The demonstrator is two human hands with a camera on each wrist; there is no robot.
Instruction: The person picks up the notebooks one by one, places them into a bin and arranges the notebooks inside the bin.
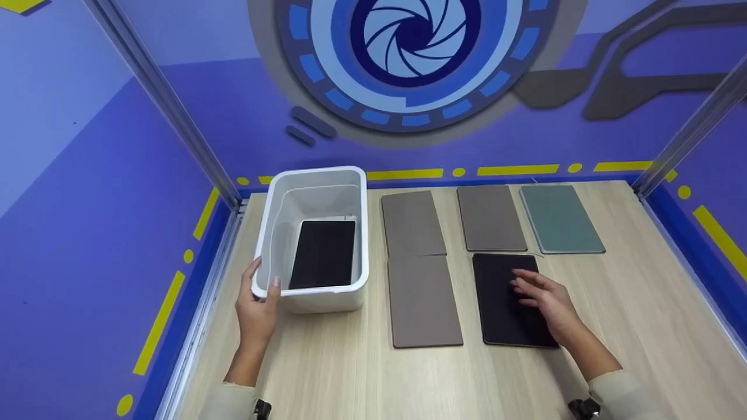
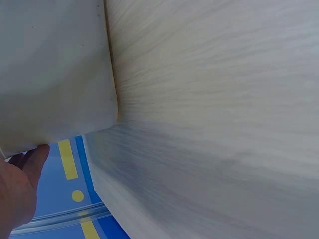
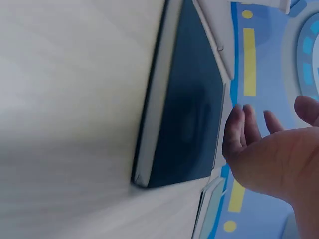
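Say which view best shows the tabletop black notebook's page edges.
The right wrist view: the page edges of the black notebook face the camera. The head view shows mainly its cover, partly behind the right hand; the left wrist view shows neither.

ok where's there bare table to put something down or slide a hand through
The pale wood table is bare right of the green rectangular notebook and on the near side of the white plastic bin and grey-brown rectangular notebooks. Crowded: among the notebooks, only slim gaps; the right hand is over the black one.
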